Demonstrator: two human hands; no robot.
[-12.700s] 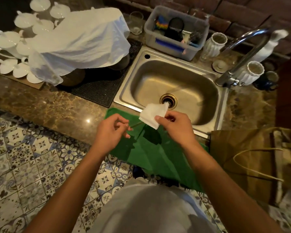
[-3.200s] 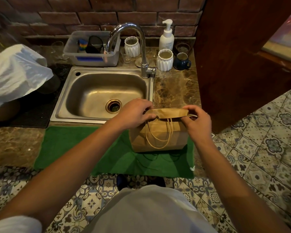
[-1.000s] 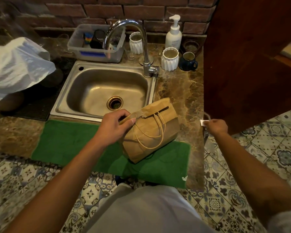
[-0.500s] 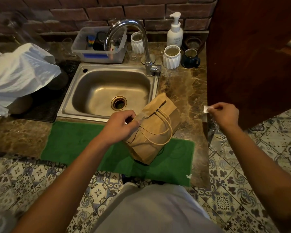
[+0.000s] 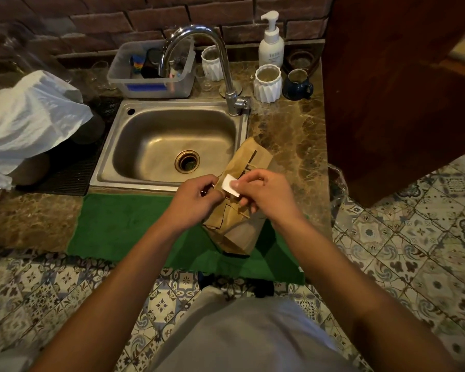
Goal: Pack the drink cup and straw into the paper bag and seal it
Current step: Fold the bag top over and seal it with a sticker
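Note:
A brown paper bag (image 5: 239, 226) stands tilted on the green mat (image 5: 129, 226) by the sink's front right corner, its top folded over. My left hand (image 5: 196, 197) pinches the folded top at its left end. My right hand (image 5: 263, 194) holds a small white sticker (image 5: 230, 185) between thumb and fingers, right over the fold. The cup and straw are hidden; the bag's handles are mostly covered by my hands.
The steel sink (image 5: 172, 140) and tap (image 5: 199, 63) lie behind the bag. White pots (image 5: 267, 83), a soap pump (image 5: 271, 41), a blue mug (image 5: 297, 84) and a plastic tub (image 5: 151, 68) line the back. A white cloth (image 5: 30, 116) covers the left. A wooden panel (image 5: 392, 84) stands right.
My right hand came back from the counter's right edge with the white sticker and now holds it over the bag's fold. My left hand kept its grip on the folded top.

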